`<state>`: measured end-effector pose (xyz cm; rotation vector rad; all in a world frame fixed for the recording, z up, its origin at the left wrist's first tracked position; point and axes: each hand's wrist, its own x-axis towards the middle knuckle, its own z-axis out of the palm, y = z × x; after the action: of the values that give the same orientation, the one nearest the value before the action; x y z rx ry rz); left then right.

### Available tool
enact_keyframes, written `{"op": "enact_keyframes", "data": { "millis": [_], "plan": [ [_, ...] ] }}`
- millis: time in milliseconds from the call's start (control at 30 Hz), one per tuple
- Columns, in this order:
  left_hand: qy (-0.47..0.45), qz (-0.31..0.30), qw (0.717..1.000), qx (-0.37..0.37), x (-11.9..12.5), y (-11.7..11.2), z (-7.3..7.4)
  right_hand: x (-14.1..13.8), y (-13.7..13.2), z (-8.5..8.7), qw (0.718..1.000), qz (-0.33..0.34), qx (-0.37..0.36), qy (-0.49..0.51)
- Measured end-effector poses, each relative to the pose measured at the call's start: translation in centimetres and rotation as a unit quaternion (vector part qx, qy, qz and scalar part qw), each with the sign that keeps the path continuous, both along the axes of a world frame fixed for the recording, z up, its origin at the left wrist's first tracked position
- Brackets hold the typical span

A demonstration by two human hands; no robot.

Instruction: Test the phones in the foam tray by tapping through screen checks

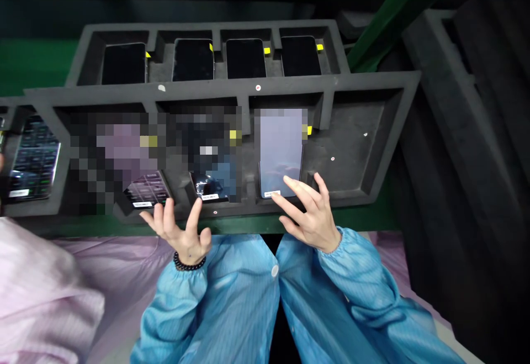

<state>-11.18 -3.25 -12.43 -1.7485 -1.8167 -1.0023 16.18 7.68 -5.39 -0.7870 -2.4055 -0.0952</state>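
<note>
Lying face-up in the third compartment from the left of a black tray, a lit phone meets the fingertips of the right grip, unclenched and grasping nothing. A stray touch could register on its screen; a dragging finger could peel its white label. The left grip, fingers spread and likewise released, stands at the lower edges of a tilted phone and a middle phone; a careless nudge might shift either.
</note>
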Motion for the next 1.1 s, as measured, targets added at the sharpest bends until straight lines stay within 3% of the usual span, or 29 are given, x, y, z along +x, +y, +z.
{"op": "enact_keyframes", "data": {
  "millis": [167,333,700,900,1100],
  "plan": [
    [-0.007,-0.019,0.999,0.036,0.0,0.3,0.3,0.0,0.0,0.0,1.0,0.012,0.001,0.021],
    [0.017,-0.012,1.0,0.01,0.1,0.4,0.3,-0.1,0.0,0.0,1.0,-0.005,-0.003,-0.019],
    [0.004,-0.028,0.999,0.046,-0.1,0.3,0.0,0.0,0.0,0.0,1.0,0.006,-0.005,-0.002],
    [-0.028,0.017,0.999,0.018,-0.3,-0.3,-0.9,0.0,0.0,0.0,1.0,-0.007,-0.001,-0.013],
    [-0.008,-0.012,0.999,0.047,-0.4,0.0,-0.7,0.1,0.0,-0.2,1.0,-0.008,0.003,0.001]
  ]
}}
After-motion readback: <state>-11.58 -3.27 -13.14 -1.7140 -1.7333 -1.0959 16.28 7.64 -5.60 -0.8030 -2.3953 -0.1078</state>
